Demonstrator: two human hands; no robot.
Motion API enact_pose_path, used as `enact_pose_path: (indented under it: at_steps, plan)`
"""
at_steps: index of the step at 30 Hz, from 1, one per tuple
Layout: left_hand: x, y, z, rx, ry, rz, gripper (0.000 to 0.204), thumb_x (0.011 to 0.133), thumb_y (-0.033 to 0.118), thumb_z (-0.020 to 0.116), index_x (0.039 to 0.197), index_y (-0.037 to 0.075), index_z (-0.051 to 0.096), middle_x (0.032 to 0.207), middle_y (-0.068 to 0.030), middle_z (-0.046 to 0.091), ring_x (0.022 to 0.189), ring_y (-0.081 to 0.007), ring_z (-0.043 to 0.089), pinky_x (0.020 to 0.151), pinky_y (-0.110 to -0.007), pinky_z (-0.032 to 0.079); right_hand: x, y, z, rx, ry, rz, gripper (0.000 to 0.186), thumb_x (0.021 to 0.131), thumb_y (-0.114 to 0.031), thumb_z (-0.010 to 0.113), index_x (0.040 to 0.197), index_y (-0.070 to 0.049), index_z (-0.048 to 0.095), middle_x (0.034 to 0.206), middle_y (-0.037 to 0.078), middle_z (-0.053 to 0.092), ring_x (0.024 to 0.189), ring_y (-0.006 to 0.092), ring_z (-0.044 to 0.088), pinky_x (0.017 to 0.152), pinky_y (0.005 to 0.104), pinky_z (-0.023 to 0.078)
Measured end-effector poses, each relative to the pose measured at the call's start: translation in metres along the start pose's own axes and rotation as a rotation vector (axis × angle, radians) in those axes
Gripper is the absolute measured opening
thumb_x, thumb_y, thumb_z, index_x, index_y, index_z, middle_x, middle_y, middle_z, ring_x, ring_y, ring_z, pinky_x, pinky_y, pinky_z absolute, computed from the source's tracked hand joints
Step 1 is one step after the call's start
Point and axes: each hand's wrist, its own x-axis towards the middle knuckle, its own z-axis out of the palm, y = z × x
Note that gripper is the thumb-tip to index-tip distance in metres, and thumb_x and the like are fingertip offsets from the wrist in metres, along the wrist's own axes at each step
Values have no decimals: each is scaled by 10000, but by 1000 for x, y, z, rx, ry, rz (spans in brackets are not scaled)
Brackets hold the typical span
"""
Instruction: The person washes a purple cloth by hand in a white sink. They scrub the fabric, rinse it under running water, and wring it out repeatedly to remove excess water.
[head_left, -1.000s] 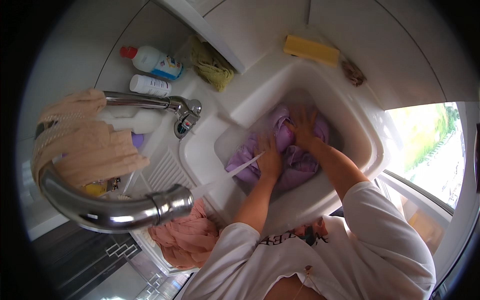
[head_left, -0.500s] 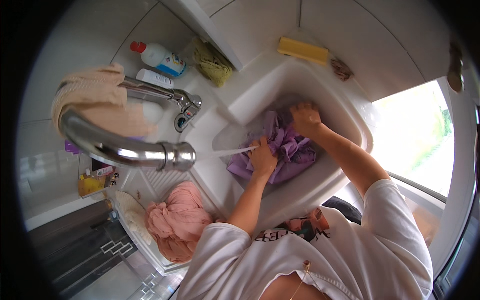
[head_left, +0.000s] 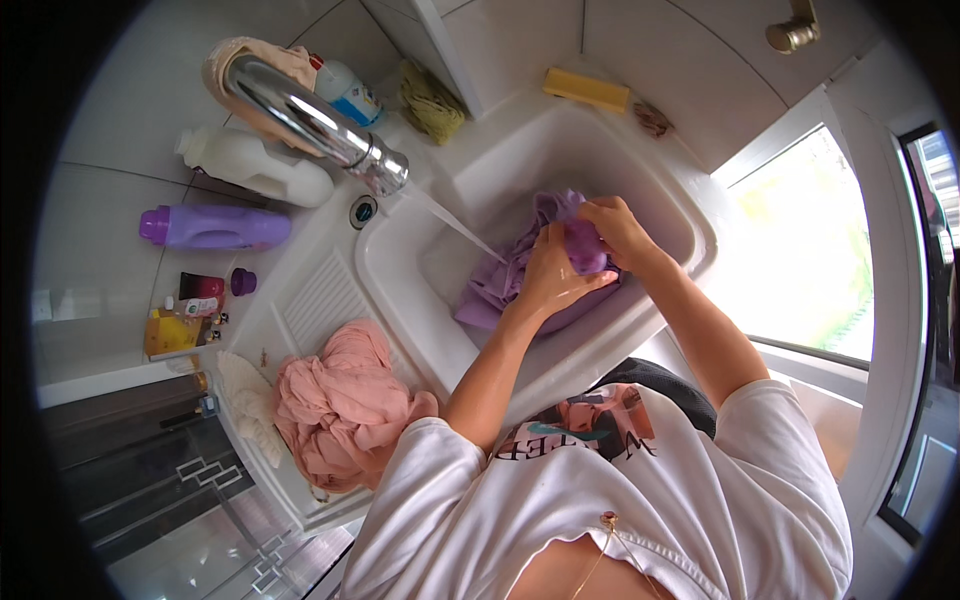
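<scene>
A wet purple cloth (head_left: 487,292) lies bunched in the white sink basin (head_left: 385,290). My left hand (head_left: 553,275) is around its near-left part, thumb stretched to the right and a fold of cloth between thumb and fingers. On the far right side of the bundle, my right hand (head_left: 622,238) grips the fabric with bent fingers. The two hands are close together, almost touching. A stream of water runs from the chrome faucet (head_left: 385,170) onto the cloth, just left of my left hand.
A heap of pink cloth (head_left: 345,405) rests on the ribbed drainboard at left. Along the wall stand a purple bottle (head_left: 225,228), a white jug (head_left: 255,165) and a green cloth (head_left: 430,105). A yellow bar (head_left: 587,90) sits on the back rim. A beige cloth (head_left: 235,60) hangs over the faucet.
My right hand has come from the basin's far wall onto the cloth, gripping it. My left hand has shifted up and right, lifting some cloth. The view has turned, moving the faucet upward in the picture.
</scene>
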Motion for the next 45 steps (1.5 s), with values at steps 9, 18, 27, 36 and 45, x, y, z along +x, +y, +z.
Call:
enact_pose_path:
  at_steps: [9,18,27,36,45]
  plan:
    - [2,-11,-11,-980,117,-370,204,874,226,622,856,24,606,758,64,498,687,-65,413,607,-239,355,-29,9,-17,-330,404,-416,448,855,-314,579,1123,44,597,1065,127,657,997,267,609,870,348,464]
    - [15,42,-82,-850,83,-166,370,937,344,524,1034,-6,598,988,-9,560,932,-100,489,849,-256,385,-33,34,-11,340,76,8,515,808,-435,663,1081,-1,621,1078,107,594,1001,219,543,852,359,419]
    - [-54,-14,-125,-327,97,-500,362,806,252,610,978,-67,599,902,-94,621,837,-170,571,755,-284,453,-30,55,-58,48,576,-279,248,814,-196,590,817,49,627,703,43,579,691,119,520,637,285,433]
    - [-119,-45,-108,423,-109,-497,204,835,189,569,896,-5,584,898,-206,632,847,-378,588,799,-428,468,-42,23,-36,-1187,-50,-60,311,766,-249,633,911,26,643,910,112,680,835,298,637,718,401,501]
    - [-109,-56,-113,-860,438,-584,92,813,91,583,792,93,494,786,23,437,748,-75,444,677,-221,398,13,40,-66,-197,-3,-314,377,868,-183,606,1164,24,499,1032,163,622,897,265,639,799,371,516]
